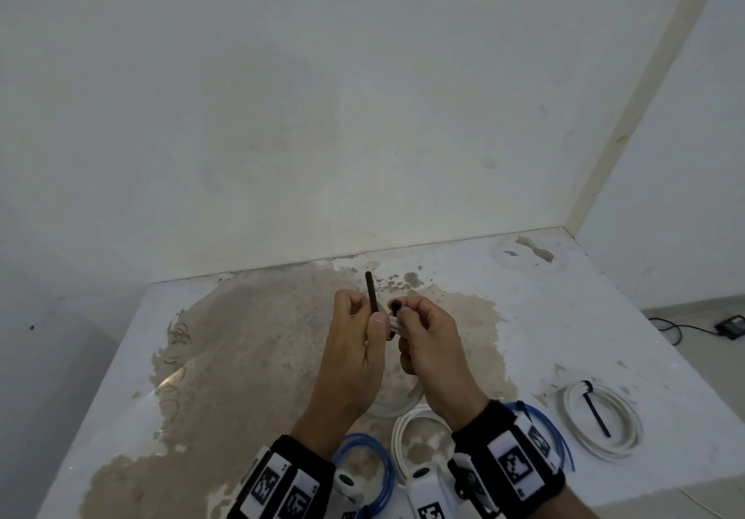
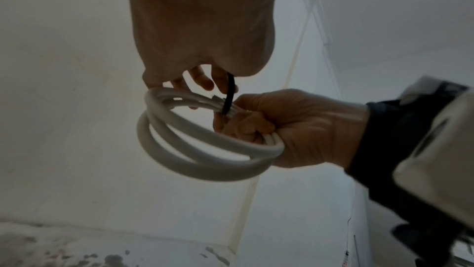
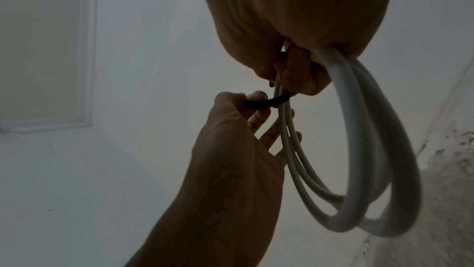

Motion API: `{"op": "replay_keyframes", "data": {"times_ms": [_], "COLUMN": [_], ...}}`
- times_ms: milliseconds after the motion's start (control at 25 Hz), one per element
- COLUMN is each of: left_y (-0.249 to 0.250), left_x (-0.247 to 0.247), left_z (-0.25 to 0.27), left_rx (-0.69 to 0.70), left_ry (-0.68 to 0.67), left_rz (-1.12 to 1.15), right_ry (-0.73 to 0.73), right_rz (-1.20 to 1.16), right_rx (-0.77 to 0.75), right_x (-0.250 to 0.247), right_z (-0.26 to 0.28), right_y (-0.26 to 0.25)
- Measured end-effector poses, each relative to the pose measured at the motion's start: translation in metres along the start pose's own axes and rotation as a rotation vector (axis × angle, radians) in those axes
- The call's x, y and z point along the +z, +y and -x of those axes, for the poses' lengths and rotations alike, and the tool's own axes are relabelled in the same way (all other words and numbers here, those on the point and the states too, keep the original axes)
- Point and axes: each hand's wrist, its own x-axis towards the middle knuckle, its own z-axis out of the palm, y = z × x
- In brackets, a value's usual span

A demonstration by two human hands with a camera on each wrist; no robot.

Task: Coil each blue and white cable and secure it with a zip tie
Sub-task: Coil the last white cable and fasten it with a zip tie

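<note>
Both hands are raised above the white table [image 1: 564, 317]. My right hand [image 1: 405, 317] grips a coiled white cable [image 1: 394, 325] whose loops [image 2: 200, 139] hang down from my fist [image 3: 359, 149]. A black zip tie [image 1: 370, 290] wraps the bundle; its head [image 1: 397, 305] sits on top by my right thumb. My left hand [image 1: 373, 319] pinches the tie's tail, which sticks up and away. In the wrist views the tie [image 2: 229, 95] runs taut from the cable to my left fingers [image 3: 266, 102].
On the table near me lie a white coil with a black tie [image 1: 600, 417], a blue coil [image 1: 540, 426] behind my right wrist, another blue coil [image 1: 363, 462] and a white coil [image 1: 419, 434]. Walls stand close behind and to the right. A brown stain covers the table's middle.
</note>
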Motion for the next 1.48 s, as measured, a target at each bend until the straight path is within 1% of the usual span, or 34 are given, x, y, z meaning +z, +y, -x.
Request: {"op": "replay_keyframes", "data": {"times_ms": [120,160,200,280,360,480,600,680,760,880,920,1000,1080,1480], "left_y": [0.001,0.002,0.002,0.004,0.005,0.013,0.020,0.023,0.026,0.030,0.030,0.030,0.029,0.028], "left_x": [-0.008,-0.011,-0.014,-0.017,-0.019,-0.019,-0.020,-0.022,-0.025,-0.031,-0.032,-0.033,-0.033,-0.030], "left_z": [0.003,0.005,0.007,0.011,0.013,0.011,0.008,0.006,0.004,0.001,0.000,0.001,0.002,0.001], "left_rx": [-0.010,-0.011,-0.016,-0.049,-0.079,-0.100,-0.143,-0.167,-0.214,-0.373,-0.429,-0.493,-0.512,-0.513], "left_ry": [0.032,0.025,-0.010,-0.098,-0.148,-0.182,-0.189,-0.218,-0.261,-0.288,-0.291,-0.284,-0.276,-0.230], "left_rz": [-0.166,-0.217,-0.225,-0.152,-0.130,-0.185,-0.186,-0.148,-0.027,0.256,0.312,0.330,0.317,0.352], "right_ry": [0.016,0.028,0.039,0.044,0.037,0.037,0.030,0.023,0.021,0.046,0.058,0.073,0.077,0.031], "right_rz": [0.007,0.011,0.015,0.020,0.016,0.005,0.028,0.042,0.042,0.062,0.081,0.095,0.079,0.068], "right_rx": [-0.003,-0.008,-0.011,-0.015,-0.019,-0.036,-0.074,-0.100,-0.133,-0.161,-0.170,-0.189,-0.199,-0.246], "right_x": [-0.004,-0.006,-0.008,-0.009,-0.008,-0.005,-0.002,-0.001,0.000,-0.002,-0.003,-0.004,-0.003,0.000], "right_z": [0.000,0.000,-0.001,-0.001,0.000,0.004,0.006,0.007,0.007,0.005,0.003,0.001,0.001,0.005], "right_y": [-0.001,-0.002,-0.002,-0.002,0.000,0.004,0.007,0.007,0.005,0.006,0.007,0.009,0.009,0.004]}}
